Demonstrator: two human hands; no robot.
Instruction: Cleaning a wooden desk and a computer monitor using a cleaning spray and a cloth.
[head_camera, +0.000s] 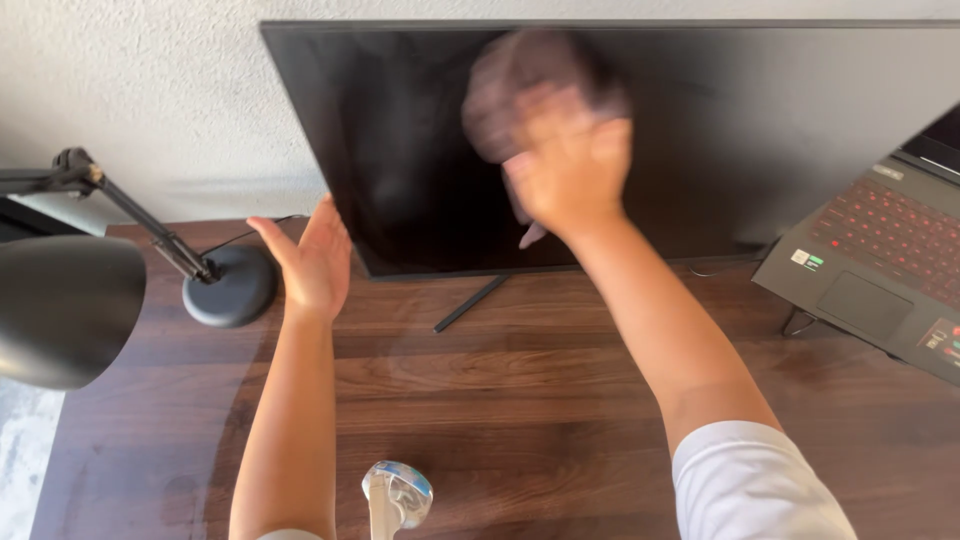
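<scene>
Hands were both up at the monitor (760, 130), a big dark screen standing at the back of a wood-grain desk (560, 400) against a pale textured wall (140, 90). Right hand (565, 170) was pressed to the screen approx. mid-way across, fingers curled round a bunched cloth (520, 85), dark and brownish-looking; both hand & cloth were blurred, so the grip itself couldn't be made out in detail. Left hand (312, 258) was wide open, fingers straight & together, thumb out, palm against the monitor's lower left edge, holding nothing else. Whether it truly touched the frame or sat just beside it, hard to tell.

Spray bottle (397, 497), only its whitish trigger head w/ a blue bit visible, stood at the desk's near edge betw. the two forearms. Desk lamp: round dark base (232, 288) sat just left of the left hand, jointed arm running up & left, black shade (60, 305) looming at the far left. Laptop (880, 265) w/ red-lit keys sat open & raised at an angle on the right, beside the monitor's right end. Thin black monitor foot (470, 303) angled out under the screen.
</scene>
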